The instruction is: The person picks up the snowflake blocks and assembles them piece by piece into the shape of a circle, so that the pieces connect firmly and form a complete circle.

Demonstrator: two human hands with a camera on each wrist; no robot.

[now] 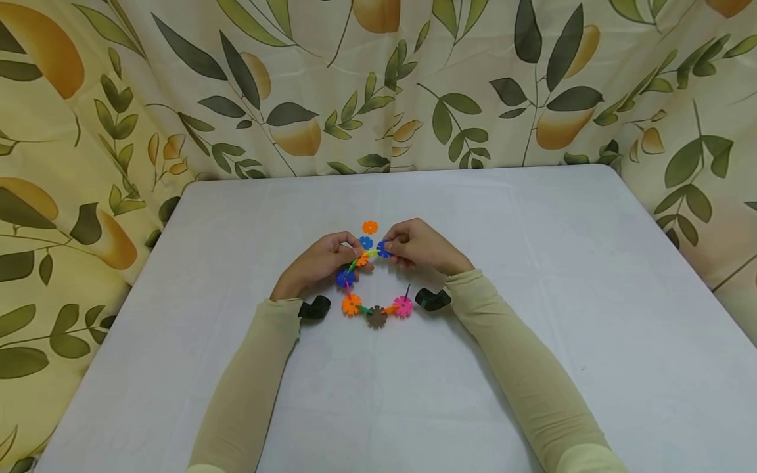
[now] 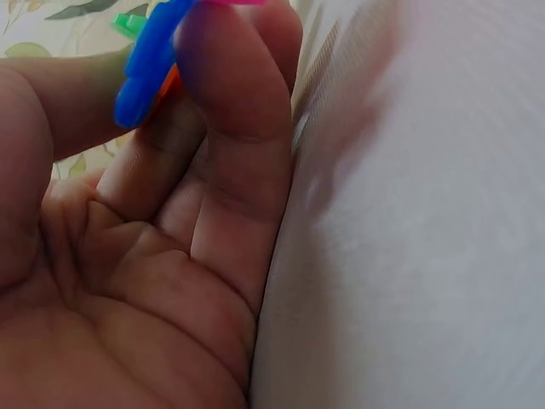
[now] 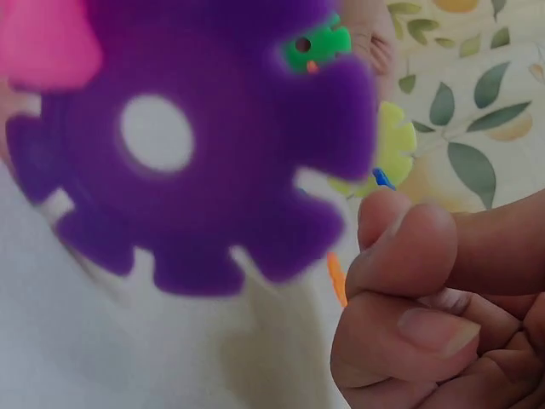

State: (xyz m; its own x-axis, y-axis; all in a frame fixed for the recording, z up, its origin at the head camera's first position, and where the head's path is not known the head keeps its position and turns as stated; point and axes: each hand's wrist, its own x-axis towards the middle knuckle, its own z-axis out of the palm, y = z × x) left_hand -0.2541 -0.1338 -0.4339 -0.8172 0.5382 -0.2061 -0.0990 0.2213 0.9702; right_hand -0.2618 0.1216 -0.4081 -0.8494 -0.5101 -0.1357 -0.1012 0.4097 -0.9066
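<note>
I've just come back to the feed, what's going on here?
A person is handling a curved chain of notched plastic discs over a white-covered table. The left hand grips it near an orange disc. The right hand pinches a dark blue disc beside a yellow-green disc; whether they're joined is unclear. A purple disc ends the chain's other side, leaving the loop open. A separate orange disc lies beyond the hands.

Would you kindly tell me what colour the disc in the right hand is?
The disc is blue, clearest in the head view.
</note>
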